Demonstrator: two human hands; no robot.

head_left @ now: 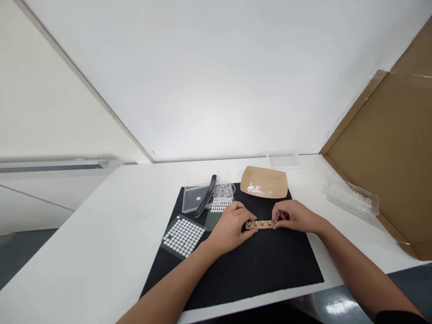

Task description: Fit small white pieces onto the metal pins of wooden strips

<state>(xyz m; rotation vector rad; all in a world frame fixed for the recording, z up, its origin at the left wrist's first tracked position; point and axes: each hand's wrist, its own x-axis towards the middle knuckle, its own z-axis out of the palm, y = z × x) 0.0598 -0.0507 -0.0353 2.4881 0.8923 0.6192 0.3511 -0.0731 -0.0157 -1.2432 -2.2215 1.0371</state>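
Observation:
A short brown strip point(265, 224) with several small metallic pieces in a row lies on the black mat point(256, 270). My left hand point(232, 225) holds the strip's left end between thumb and fingers. At the strip's right end is my right hand point(290, 216), its fingers pinched together around a tiny white piece point(276, 221). Most of that piece is hidden by the fingertips.
Sheets of white round dots point(183, 236) lie left of my left hand. Behind are a clear box point(194, 199), a black curved tool point(206, 195) and a cardboard tray point(265, 175) with white bits. A clear container point(351, 194) stands right, beside cardboard point(388, 157).

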